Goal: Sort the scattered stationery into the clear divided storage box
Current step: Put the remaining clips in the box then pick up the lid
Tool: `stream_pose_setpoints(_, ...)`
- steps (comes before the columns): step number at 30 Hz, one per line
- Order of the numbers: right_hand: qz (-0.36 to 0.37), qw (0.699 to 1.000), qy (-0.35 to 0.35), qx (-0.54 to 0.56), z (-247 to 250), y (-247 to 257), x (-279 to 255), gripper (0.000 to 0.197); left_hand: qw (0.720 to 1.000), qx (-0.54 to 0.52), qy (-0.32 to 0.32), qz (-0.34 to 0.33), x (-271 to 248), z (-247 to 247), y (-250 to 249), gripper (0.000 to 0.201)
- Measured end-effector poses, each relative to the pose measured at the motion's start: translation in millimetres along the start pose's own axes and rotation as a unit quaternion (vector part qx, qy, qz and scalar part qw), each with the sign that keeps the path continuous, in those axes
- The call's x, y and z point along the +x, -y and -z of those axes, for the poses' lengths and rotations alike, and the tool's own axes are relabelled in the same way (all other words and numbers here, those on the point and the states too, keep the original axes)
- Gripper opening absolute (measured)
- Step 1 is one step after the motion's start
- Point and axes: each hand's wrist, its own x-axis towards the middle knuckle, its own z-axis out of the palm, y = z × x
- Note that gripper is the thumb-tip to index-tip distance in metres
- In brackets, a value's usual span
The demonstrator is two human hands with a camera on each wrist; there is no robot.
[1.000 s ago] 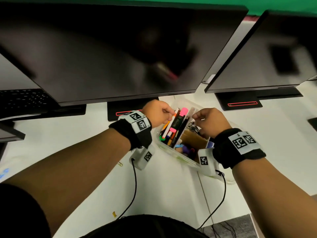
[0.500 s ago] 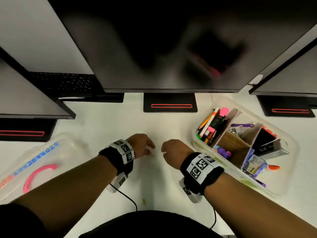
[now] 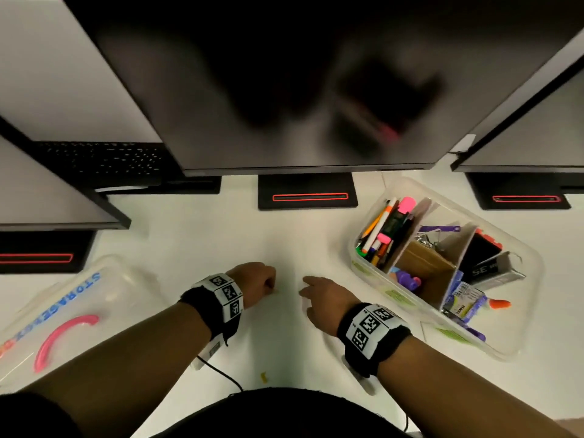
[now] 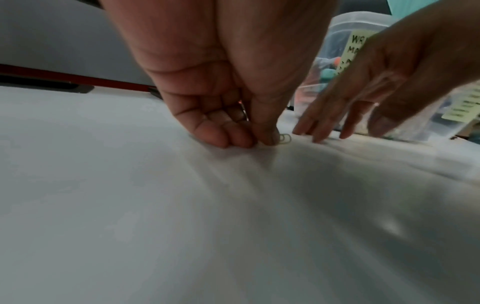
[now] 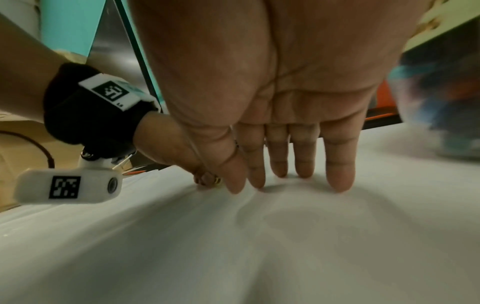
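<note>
The clear divided storage box (image 3: 534, 257) stands at the right of the white table, with pens and highlighters (image 3: 388, 229) in its left compartment and other stationery in the rest. My left hand (image 3: 271, 284) is down on the table's middle, left of the box. Its fingers are curled and its thumb and fingertips pinch a pale paper clip (image 4: 285, 138) against the tabletop. A thin metal wire shows inside the curl. My right hand (image 3: 305, 287) is a little to the right, apart from the left, with straight fingertips (image 5: 337, 185) touching the table and holding nothing.
The box's clear lid (image 3: 63, 311), with a pink handle, lies at the left. A small yellow bit (image 3: 263, 376) lies on the table near my body. Monitors overhang the back, with their black stands (image 3: 306, 191) behind my hands.
Both hands have left the storage box and come down to the table's middle. Since half a second ago the right hand's fingers have straightened and the left has closed over the clip.
</note>
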Motion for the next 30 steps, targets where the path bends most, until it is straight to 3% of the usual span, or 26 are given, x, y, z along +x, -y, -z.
stream_pose_setpoints(2,-0.004,1.0,0.012,-0.001,-3,-12,-9,0.055,1.0,-0.022,-0.022,0.004,-1,11,-7,0.013)
stream_pose_setpoints(5,0.01,1.0,0.016,-0.018,-13,-33,-27,0.063,0.989,-0.057,-0.136,-0.023,-4,42,-38,0.008)
stream_pose_setpoints(9,0.008,1.0,0.013,0.01,-14,-43,-55,0.057,0.949,-0.1,-0.261,-0.143,-14,87,-114,0.006)
stream_pose_setpoints(13,0.019,0.994,-0.054,0.092,13,-42,-103,0.043,0.936,-0.064,-0.241,-0.247,4,93,-180,0.012)
stream_pose_setpoints(17,0.034,0.974,-0.181,0.129,48,-53,-151,0.03,0.936,-0.034,-0.227,-0.268,30,79,-215,0.014)
stream_pose_setpoints(20,0.006,0.955,-0.262,0.136,55,-78,-165,0.025,0.938,-0.035,-0.23,-0.258,45,73,-229,0.013)
stream_pose_setpoints(26,-0.026,0.96,-0.243,0.134,57,-94,-165,0.022,0.95,-0.02,-0.204,-0.235,60,69,-242,0.014)
stream_pose_setpoints(30,-0.036,0.973,-0.197,0.118,72,-88,-159,0.022,0.967,0.041,-0.141,-0.209,63,61,-245,0.038)
